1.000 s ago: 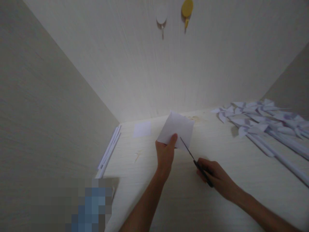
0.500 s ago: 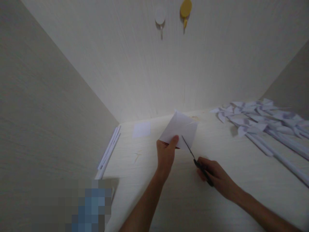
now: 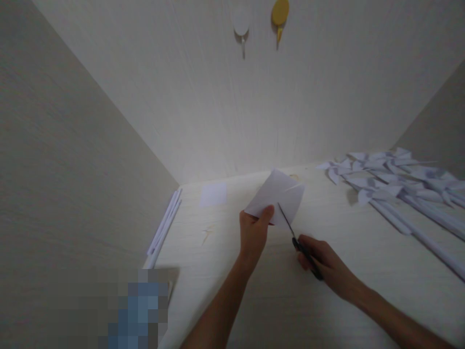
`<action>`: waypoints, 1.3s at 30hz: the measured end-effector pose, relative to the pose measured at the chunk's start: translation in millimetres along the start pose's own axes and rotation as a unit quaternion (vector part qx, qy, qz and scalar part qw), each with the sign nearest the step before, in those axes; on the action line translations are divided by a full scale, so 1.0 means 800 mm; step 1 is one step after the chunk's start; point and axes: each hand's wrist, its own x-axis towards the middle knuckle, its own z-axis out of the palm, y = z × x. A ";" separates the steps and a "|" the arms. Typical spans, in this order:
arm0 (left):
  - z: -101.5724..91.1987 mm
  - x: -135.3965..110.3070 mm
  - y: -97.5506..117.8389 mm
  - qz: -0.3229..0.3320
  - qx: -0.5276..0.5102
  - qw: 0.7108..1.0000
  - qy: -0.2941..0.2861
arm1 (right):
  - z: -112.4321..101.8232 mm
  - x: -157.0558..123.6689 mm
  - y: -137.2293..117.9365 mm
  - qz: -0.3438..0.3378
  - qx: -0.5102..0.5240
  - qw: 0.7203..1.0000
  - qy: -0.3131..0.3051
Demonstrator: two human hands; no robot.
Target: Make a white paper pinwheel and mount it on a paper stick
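My left hand (image 3: 253,232) pinches the near corner of a white square of paper (image 3: 278,194) and holds it up above the desk. My right hand (image 3: 321,264) grips black-handled scissors (image 3: 296,240); their blades point up and to the left, and the tips lie over the lower edge of the paper. A slit shows in the paper near its right corner.
A pile of white paper pinwheels on rolled sticks (image 3: 399,186) lies at the right of the pale desk (image 3: 276,291). A small paper square (image 3: 213,194) and several rolled paper sticks (image 3: 165,225) lie at the back left. Two hooks (image 3: 279,17) hang on the wall.
The paper and my left hand have shifted a little to the right and the sheet has turned slightly. The scissor tips have moved up onto the paper's lower edge.
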 end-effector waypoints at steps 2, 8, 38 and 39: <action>0.000 0.000 0.000 -0.003 0.006 1.000 0.002 | 0.000 0.000 -0.001 0.000 -0.001 1.000 0.003; -0.002 0.001 -0.004 0.007 -0.008 1.000 -0.009 | -0.001 -0.001 -0.002 0.002 -0.007 1.000 -0.004; 0.000 0.002 -0.002 -0.021 -0.004 1.000 0.004 | -0.001 -0.001 0.002 0.011 -0.011 1.000 0.000; -0.001 0.003 -0.001 -0.023 0.004 1.000 0.003 | -0.001 -0.001 0.002 0.010 -0.012 1.000 -0.001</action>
